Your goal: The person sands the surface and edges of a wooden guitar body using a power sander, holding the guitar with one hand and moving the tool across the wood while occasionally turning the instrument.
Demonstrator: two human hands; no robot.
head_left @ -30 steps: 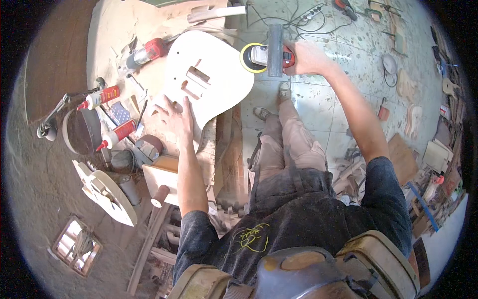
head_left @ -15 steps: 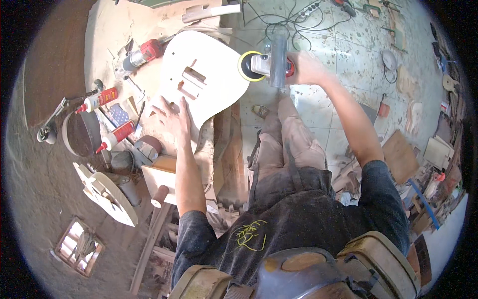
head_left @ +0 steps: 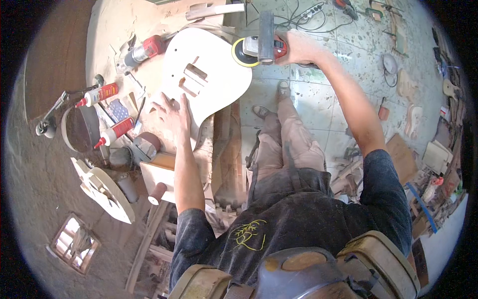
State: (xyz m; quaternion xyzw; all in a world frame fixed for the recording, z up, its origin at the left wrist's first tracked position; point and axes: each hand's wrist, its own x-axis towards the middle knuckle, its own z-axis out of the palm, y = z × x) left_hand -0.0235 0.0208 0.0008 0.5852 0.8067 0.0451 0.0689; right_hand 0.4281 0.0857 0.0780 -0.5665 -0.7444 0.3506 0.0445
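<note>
Looks steeply down from head height, upright, wide and curved toward the rim. Sits very close above the respirator at the lower edge. Covers the table at middle distance on the left and, past its right edge, the floor, farther below.

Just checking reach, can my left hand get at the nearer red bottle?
Probably yes: your left hand touches the guitar body, close to the bottle; the slim tool between them looks too low to block it.
</note>
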